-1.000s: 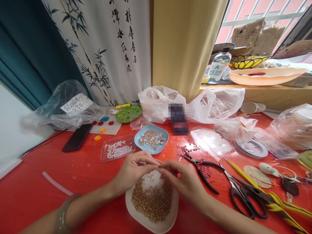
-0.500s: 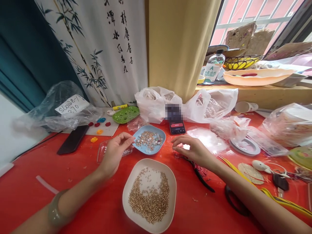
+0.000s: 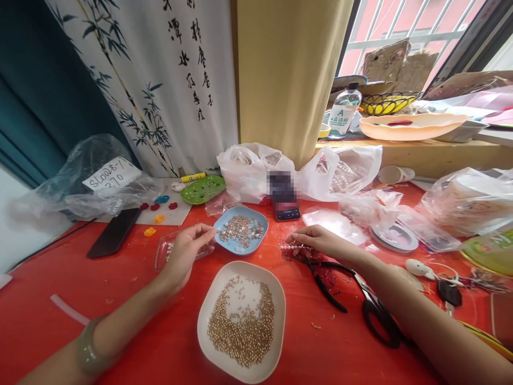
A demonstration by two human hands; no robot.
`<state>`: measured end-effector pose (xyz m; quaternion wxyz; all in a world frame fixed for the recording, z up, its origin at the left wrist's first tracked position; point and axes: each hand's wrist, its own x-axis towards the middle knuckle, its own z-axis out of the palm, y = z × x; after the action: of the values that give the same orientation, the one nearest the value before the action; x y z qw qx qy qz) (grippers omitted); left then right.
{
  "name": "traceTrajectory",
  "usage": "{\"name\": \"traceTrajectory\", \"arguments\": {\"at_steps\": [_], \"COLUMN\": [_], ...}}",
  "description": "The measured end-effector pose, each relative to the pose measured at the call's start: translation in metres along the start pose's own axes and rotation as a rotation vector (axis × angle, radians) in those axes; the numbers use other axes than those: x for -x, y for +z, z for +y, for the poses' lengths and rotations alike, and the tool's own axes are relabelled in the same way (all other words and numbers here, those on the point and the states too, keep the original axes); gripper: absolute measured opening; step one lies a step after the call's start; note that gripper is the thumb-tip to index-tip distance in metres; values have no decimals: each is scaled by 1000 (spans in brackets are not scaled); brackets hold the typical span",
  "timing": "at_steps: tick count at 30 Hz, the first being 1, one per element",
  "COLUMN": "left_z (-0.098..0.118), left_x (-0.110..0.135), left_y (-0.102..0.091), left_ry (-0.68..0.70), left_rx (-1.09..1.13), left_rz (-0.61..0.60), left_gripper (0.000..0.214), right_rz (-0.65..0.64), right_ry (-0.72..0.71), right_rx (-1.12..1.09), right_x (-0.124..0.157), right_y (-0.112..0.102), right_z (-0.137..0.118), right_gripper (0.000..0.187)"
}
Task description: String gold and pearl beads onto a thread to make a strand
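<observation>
Toward the worktop's [image 3: 160, 342] near edge, a dish [image 3: 279, 321] presumably keeps gold beads [image 3: 240, 339] reachable; the left hand [image 3: 186, 251] presses fingertips together; the right hand's [image 3: 320, 241] grip is unclear.

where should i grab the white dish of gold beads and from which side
Probably best by the left and right rims of the white dish, coming from the near side. Its raised wall stands uncovered at both sides and gives an edge to pinch; the gold beads lie thickest toward the near half, so lift it level.
</observation>
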<state>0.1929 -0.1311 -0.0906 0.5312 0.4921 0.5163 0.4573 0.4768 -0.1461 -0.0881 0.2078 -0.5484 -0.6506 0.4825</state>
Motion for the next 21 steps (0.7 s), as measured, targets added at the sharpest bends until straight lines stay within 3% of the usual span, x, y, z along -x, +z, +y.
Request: {"name": "traceTrajectory", "arguments": {"at_steps": [9, 12, 14, 17, 21], "left_z": [-2, 0, 3, 9, 12], "left_x": [2, 8, 15, 29, 44], "left_y": [3, 6, 9, 15, 20], "left_ry": [57, 113, 206, 365, 524], "left_rx": [-156, -235, -296, -374, -428], "left_rz": [-18, -27, -74, -162, -267], "left_gripper": [19, 18, 14, 11, 12], "right_rz": [365, 562, 647, 451, 229], "right_ry": [-19, -18, -109, -266, -330], "right_rx": [679, 689, 544, 126, -61], "right_x": [-2, 3, 8, 18, 27], "right_y": [-12, -12, -1, 37, 91], "right_z": [8, -3, -17, -40, -55], "right_gripper": [29, 25, 23, 21, 19]}}
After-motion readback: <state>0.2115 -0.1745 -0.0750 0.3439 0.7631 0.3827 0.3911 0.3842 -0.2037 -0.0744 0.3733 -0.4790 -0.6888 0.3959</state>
